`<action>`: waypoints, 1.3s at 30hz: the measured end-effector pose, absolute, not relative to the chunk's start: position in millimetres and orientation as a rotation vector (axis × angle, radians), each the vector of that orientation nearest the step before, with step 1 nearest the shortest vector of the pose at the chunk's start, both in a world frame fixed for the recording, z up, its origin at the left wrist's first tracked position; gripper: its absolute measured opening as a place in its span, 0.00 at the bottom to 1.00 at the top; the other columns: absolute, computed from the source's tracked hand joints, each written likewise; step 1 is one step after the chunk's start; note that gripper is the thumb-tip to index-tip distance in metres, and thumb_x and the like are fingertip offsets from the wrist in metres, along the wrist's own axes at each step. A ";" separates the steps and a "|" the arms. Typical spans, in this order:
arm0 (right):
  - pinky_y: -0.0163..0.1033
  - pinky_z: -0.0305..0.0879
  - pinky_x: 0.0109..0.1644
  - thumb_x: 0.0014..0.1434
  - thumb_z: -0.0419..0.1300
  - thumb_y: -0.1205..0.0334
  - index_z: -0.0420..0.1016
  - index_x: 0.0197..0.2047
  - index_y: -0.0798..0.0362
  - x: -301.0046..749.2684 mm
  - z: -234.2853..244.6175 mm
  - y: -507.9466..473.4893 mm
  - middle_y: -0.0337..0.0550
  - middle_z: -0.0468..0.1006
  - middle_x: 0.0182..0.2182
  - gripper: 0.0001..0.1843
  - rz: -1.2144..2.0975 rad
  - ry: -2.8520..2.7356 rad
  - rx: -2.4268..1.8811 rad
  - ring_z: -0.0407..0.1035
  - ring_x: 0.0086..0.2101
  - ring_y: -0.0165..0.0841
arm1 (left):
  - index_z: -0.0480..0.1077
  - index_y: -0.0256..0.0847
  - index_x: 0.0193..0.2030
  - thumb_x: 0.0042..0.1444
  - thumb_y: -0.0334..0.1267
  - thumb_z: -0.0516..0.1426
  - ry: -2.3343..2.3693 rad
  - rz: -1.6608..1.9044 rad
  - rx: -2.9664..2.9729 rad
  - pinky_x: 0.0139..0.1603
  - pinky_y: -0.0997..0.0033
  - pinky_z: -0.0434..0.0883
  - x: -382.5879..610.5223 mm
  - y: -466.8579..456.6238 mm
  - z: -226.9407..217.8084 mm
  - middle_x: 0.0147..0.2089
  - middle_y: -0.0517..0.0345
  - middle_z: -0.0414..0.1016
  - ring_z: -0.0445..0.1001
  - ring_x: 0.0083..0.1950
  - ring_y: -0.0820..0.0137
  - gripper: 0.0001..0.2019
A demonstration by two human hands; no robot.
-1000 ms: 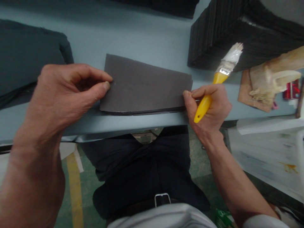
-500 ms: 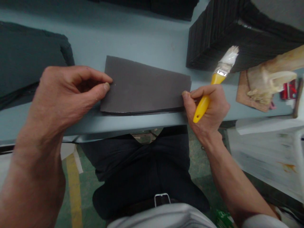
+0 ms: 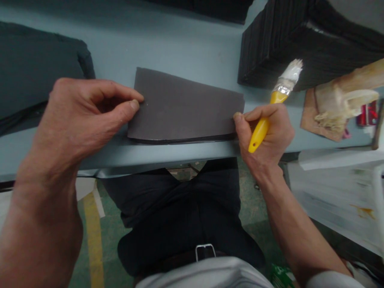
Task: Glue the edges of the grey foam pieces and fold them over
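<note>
A dark grey four-sided sheet (image 3: 189, 108) lies along the front edge of the table, and dark layers show under its near edge. My left hand (image 3: 87, 114) pinches its left edge between thumb and forefinger. At the right edge, my right hand (image 3: 267, 134) presses thumb and forefinger on the sheet. That same hand also grips a paintbrush (image 3: 279, 97) with a yellow handle, slanted across the palm. Its bristles point up and away, coated with something white.
A tall stack of dark sheets (image 3: 273, 52) stands at the back right, another dark pile (image 3: 39, 68) at the left. Right of my right hand, a brown board (image 3: 309, 114) lies beside a pale, glue-stained container (image 3: 333, 98) and a red object (image 3: 367, 114). The blue-grey table (image 3: 180, 40) ends just before my body.
The whole view has shifted slightly. Both hands keep nearly the same grip on the sheet, and the brush stays in my right hand.
</note>
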State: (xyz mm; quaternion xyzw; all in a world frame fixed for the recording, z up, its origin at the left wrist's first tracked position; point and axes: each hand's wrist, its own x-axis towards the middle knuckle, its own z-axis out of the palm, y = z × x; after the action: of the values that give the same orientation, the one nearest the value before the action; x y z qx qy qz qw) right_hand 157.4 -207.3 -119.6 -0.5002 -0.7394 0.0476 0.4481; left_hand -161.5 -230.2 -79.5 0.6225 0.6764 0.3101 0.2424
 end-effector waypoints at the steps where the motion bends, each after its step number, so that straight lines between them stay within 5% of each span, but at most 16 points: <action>1: 0.42 0.68 0.35 0.69 0.68 0.54 0.70 0.38 0.44 157.7 -119.9 -207.3 0.34 0.73 0.30 0.11 0.109 -1.833 -1.241 0.68 0.27 0.33 | 0.86 0.38 0.53 0.60 0.53 0.63 1.843 0.853 1.700 0.57 0.59 0.82 -161.6 -230.0 -80.1 0.40 0.61 0.86 0.82 0.42 0.70 0.23; 10: 0.44 0.71 0.35 0.70 0.66 0.46 0.69 0.38 0.42 161.4 -127.2 -207.6 0.36 0.74 0.31 0.14 0.115 -1.810 -1.326 0.70 0.29 0.35 | 0.86 0.36 0.53 0.59 0.49 0.63 1.825 0.901 1.619 0.58 0.62 0.82 -156.9 -229.9 -77.9 0.43 0.60 0.88 0.85 0.47 0.68 0.22; 39: 0.42 0.72 0.33 0.70 0.67 0.49 0.69 0.38 0.43 160.8 -122.8 -207.0 0.34 0.75 0.29 0.14 0.071 -1.827 -1.262 0.71 0.27 0.33 | 0.83 0.36 0.58 0.63 0.56 0.59 1.912 0.702 1.738 0.58 0.59 0.80 -162.2 -233.4 -74.9 0.39 0.66 0.82 0.77 0.39 0.76 0.28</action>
State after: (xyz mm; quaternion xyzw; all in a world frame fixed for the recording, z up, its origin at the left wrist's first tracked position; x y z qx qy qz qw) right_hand 160.8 -207.0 -122.8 -0.5090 -0.7368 0.0288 0.4441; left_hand -162.2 -233.4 -74.9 0.6316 0.6950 0.2553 0.2299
